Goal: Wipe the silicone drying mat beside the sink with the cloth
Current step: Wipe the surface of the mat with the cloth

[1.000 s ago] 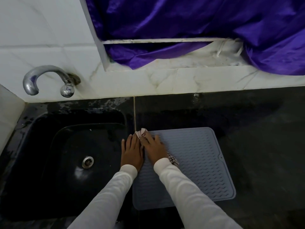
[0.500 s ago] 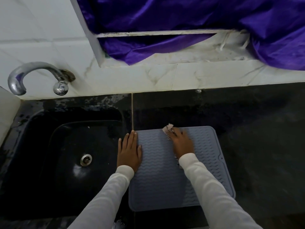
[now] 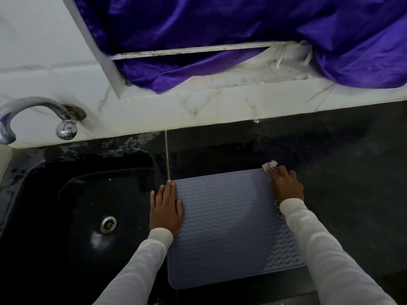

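Note:
A grey-blue silicone drying mat (image 3: 226,227) with a wavy ribbed surface lies on the black counter just right of the sink. My left hand (image 3: 165,210) rests flat on the mat's left edge, fingers straight. My right hand (image 3: 286,186) presses a small patterned cloth (image 3: 269,167) onto the mat's far right corner; the cloth pokes out past my fingertips and a strip of it shows under my wrist. Most of the cloth is hidden beneath the hand.
A black sink (image 3: 92,214) with a metal drain (image 3: 108,224) lies to the left. A chrome tap (image 3: 39,115) juts from the white tiled wall. Purple fabric (image 3: 220,36) hangs over the window ledge behind. Dark counter (image 3: 352,183) stretches to the right.
My right hand has slid the cloth along the mat's far edge from its left corner to its right corner. My left hand has stayed on the mat's left edge.

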A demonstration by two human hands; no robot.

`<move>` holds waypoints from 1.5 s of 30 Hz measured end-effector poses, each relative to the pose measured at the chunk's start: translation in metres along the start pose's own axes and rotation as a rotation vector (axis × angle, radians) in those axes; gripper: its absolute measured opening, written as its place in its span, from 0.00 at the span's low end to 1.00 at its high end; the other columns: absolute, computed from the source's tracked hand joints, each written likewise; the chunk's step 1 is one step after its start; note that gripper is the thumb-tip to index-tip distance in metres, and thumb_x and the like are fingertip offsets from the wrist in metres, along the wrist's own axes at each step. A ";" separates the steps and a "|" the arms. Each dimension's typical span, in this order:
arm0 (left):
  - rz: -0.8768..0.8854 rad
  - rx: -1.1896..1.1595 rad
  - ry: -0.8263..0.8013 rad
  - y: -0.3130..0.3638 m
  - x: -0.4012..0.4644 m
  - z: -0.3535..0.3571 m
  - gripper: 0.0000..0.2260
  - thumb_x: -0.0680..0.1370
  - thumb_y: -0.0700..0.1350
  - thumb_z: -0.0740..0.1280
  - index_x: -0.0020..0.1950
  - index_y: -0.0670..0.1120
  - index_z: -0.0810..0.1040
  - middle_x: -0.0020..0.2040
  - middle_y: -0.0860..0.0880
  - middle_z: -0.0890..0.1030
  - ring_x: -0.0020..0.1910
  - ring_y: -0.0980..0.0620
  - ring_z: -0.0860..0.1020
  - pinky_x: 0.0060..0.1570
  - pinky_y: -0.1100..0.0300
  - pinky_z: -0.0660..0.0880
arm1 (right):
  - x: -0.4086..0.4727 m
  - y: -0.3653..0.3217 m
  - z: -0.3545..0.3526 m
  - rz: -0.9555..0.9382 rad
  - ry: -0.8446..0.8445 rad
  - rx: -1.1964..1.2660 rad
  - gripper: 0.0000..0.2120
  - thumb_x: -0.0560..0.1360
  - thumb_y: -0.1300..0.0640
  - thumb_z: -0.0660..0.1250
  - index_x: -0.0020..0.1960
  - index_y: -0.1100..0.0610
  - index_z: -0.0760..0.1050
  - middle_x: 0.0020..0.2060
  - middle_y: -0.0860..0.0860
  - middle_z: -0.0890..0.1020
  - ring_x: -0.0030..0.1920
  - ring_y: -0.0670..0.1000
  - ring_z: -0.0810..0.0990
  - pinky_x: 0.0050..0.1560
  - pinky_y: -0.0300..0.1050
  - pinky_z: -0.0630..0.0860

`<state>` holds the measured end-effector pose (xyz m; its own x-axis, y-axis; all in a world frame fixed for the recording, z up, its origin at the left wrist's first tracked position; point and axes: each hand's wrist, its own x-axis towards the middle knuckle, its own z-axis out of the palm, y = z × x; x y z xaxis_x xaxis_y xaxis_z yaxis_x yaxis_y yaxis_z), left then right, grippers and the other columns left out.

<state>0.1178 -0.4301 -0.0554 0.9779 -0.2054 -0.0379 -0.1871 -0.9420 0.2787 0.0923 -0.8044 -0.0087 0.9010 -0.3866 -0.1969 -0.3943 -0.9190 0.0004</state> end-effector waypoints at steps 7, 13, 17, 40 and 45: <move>0.004 -0.022 0.021 0.000 0.000 0.001 0.26 0.81 0.54 0.50 0.78 0.48 0.53 0.77 0.49 0.58 0.76 0.49 0.55 0.75 0.46 0.44 | 0.002 -0.017 -0.017 0.009 0.000 0.050 0.18 0.77 0.59 0.62 0.66 0.52 0.71 0.60 0.56 0.70 0.57 0.62 0.71 0.44 0.57 0.77; 0.015 -0.043 0.027 -0.003 0.000 0.002 0.26 0.81 0.54 0.52 0.78 0.48 0.53 0.77 0.49 0.58 0.76 0.48 0.55 0.75 0.45 0.46 | -0.024 -0.103 -0.038 -0.254 0.152 0.234 0.18 0.78 0.60 0.59 0.67 0.54 0.72 0.58 0.58 0.74 0.56 0.62 0.74 0.51 0.55 0.75; -0.004 -0.040 0.017 -0.004 0.001 0.004 0.28 0.81 0.55 0.51 0.78 0.45 0.52 0.78 0.47 0.57 0.76 0.49 0.55 0.75 0.47 0.45 | -0.053 -0.205 -0.017 -0.472 0.064 0.366 0.19 0.79 0.54 0.54 0.67 0.53 0.72 0.58 0.55 0.76 0.55 0.58 0.74 0.52 0.52 0.76; -0.039 -0.002 0.003 0.003 0.000 0.000 0.28 0.81 0.58 0.48 0.78 0.48 0.48 0.78 0.50 0.53 0.77 0.52 0.50 0.75 0.47 0.42 | -0.023 -0.142 0.024 -0.458 -0.022 0.119 0.29 0.76 0.58 0.64 0.75 0.49 0.60 0.72 0.57 0.61 0.65 0.62 0.68 0.53 0.57 0.77; -0.044 0.030 0.002 0.004 0.001 0.002 0.28 0.81 0.58 0.48 0.78 0.48 0.48 0.78 0.49 0.53 0.76 0.51 0.51 0.75 0.46 0.43 | -0.016 -0.098 0.019 -0.360 -0.002 0.133 0.30 0.77 0.57 0.64 0.76 0.47 0.58 0.71 0.56 0.62 0.63 0.60 0.69 0.50 0.56 0.78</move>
<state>0.1174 -0.4346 -0.0559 0.9855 -0.1631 -0.0470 -0.1466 -0.9575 0.2484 0.1127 -0.7068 -0.0239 0.9857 -0.0408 -0.1637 -0.0731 -0.9778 -0.1964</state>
